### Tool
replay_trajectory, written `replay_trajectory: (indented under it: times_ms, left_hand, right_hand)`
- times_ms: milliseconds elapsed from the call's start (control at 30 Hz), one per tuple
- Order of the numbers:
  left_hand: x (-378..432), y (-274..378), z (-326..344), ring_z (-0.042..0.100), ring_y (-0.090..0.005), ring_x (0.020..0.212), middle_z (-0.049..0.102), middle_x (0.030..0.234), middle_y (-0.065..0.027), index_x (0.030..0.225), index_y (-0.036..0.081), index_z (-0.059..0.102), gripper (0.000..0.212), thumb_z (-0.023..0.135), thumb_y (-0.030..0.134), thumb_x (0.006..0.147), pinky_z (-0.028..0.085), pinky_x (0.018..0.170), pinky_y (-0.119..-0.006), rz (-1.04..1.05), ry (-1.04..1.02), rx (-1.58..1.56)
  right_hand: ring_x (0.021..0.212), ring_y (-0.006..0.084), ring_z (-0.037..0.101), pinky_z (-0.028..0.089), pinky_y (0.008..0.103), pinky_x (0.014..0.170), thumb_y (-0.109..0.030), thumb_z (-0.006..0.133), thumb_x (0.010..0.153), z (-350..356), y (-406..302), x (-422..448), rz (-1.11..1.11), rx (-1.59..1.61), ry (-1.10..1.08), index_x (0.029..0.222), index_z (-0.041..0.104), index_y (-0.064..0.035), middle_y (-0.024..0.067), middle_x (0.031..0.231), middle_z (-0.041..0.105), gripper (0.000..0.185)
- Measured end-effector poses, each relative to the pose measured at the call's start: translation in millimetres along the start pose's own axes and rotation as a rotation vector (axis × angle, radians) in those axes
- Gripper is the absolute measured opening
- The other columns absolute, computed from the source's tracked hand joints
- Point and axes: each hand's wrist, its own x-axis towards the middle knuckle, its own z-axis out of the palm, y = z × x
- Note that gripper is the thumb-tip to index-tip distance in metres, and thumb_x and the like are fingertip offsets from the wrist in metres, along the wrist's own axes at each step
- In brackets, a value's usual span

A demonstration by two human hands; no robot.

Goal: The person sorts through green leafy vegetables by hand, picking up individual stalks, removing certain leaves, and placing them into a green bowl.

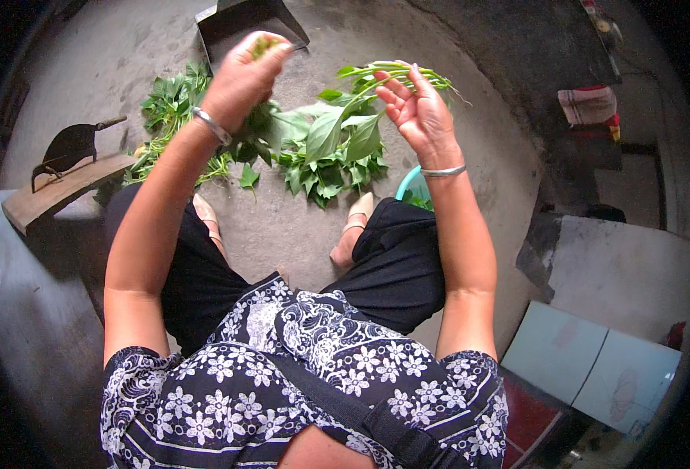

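My left hand (248,73) is closed around a bunch of leafy greens (257,132), its cut stem ends showing above the fist and its leaves hanging below. Raised to the right, my right hand (418,111) holds several long green stems (409,71) between thumb and fingers. Broad pale leaves (324,133) on these stems droop toward the middle. Beneath them a pile of leafy greens (327,173) lies on the concrete floor. A larger heap of leafy stems (169,99) spreads at the left, partly behind my left forearm. One loose leaf (249,176) lies between the two piles.
A turquoise basin (406,182) with green leaves inside stands by my right knee, partly hidden. Ahead sits a dark dustpan (257,26). At left, a dark metal piece (72,146) rests on a wooden board (69,190). Light blue tiles (556,340) are at lower right.
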Motion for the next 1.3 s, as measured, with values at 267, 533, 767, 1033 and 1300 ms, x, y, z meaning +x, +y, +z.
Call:
replay_trajectory:
  times_ms: [267,533,767,1033,1300]
  left_hand:
    - [-10.8,-29.9,52.9,0.057,-0.0243,0.062,0.058,0.073,-0.0107,0.09,0.012,0.053,0.018,0.057,0.019,0.074,0.044,0.051,-0.032,0.565,0.045,0.893]
    - [-4.7,-32.6,47.7,0.057,-0.0228,0.058,0.055,0.067,-0.0075,0.09,0.009,0.045,0.027,0.058,0.022,0.069,0.044,0.046,-0.033,0.7,0.115,1.248]
    - [-3.2,-24.9,44.0,0.057,-0.0241,0.055,0.055,0.061,-0.0098,0.075,0.007,0.044,0.017,0.051,0.022,0.074,0.044,0.044,-0.033,0.662,0.071,1.306]
    - [8.5,-24.8,26.4,0.053,-0.033,0.069,0.054,0.072,-0.0167,0.083,0.004,0.047,0.021,0.047,0.025,0.078,0.042,0.059,-0.04,0.41,-0.034,1.041]
    - [10.4,-23.3,19.7,0.045,-0.0105,0.058,0.049,0.062,-0.0027,0.079,0.001,0.051,0.024,0.044,0.024,0.081,0.038,0.054,-0.026,0.102,-0.374,0.612]
  right_hand:
    - [0.059,0.0161,0.06,0.046,0.021,0.04,-0.029,0.046,0.083,38.8,29.7,-6.3,-0.03,-0.292,0.016,0.103,0.048,-0.0077,0.0101,0.085,0.058,0.029]
    - [0.053,0.0163,0.058,0.044,0.021,0.035,-0.034,0.043,0.084,56.9,44.8,-13.3,-0.029,-0.468,-0.005,0.1,0.047,-0.0041,0.0097,0.083,0.054,0.035]
    - [0.053,0.0184,0.059,0.043,0.0235,0.037,-0.029,0.037,0.086,50.1,47.7,-9.6,-0.058,-0.72,-0.078,0.106,0.047,-0.0048,0.0123,0.079,0.058,0.033]
    - [0.056,0.0247,0.056,0.044,0.0324,0.048,-0.019,0.05,0.077,49.2,34.7,-21.8,-0.978,-1.683,0.021,0.083,0.056,-0.0082,0.0104,0.063,0.055,0.014]
    - [0.06,0.011,0.055,0.043,0.0253,0.049,-0.023,0.049,0.081,33.2,24.6,2.8,-0.56,-0.918,0.164,0.081,0.057,-0.0015,0.0078,0.07,0.058,0.023]
